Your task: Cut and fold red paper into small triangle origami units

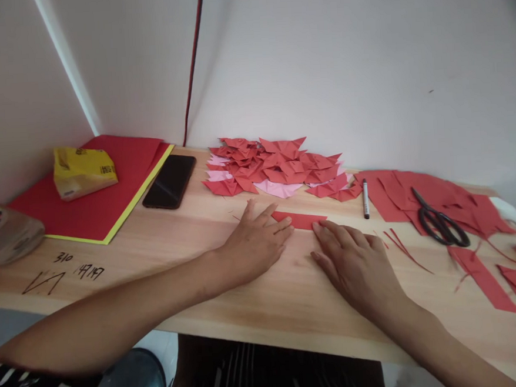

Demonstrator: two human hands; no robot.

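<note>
A narrow folded strip of red paper [300, 219] lies flat on the wooden table [200, 245]. My left hand [258, 240] lies flat with its fingers stretched out, the fingertips pressing the strip's left end. My right hand [354, 258] also lies flat and open, its fingertips on the strip's right end. Just behind the strip sits a pile of folded red and pink paper pieces [278, 168].
A black marker [365, 199] and black scissors [441, 223] lie on red paper scraps [488, 271] at the right. A black phone [169, 181], a stack of red sheets [99, 198] bearing a yellow tissue pack [84, 170], and a grey object [4, 232] are at the left. The wall is close behind.
</note>
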